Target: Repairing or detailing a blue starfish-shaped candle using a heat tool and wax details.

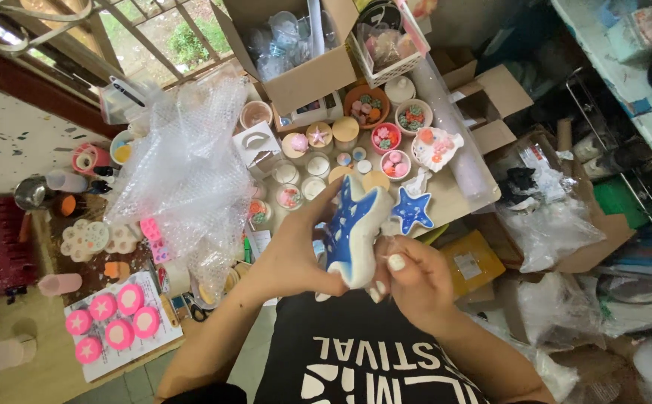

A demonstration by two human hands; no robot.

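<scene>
Centre frame, just below the cluttered table (460,196): both hands closed around a blue-and-white fish-shaped ceramic figure (354,228), spotted white, tilted with its tail toward the upper middle. Left hand (296,251) grips the figure's left flank, fingers wrapped up along its back; right hand (410,283) pinches its lower end, pale-painted nails showing. Blue star-shaped piece (413,210) lies on the table edge just right of the figure; crumpled bubble wrap (184,164) left of centre, pink round moulds (113,318) on paper lower left, open cardboard box (303,71) at upper middle.
</scene>
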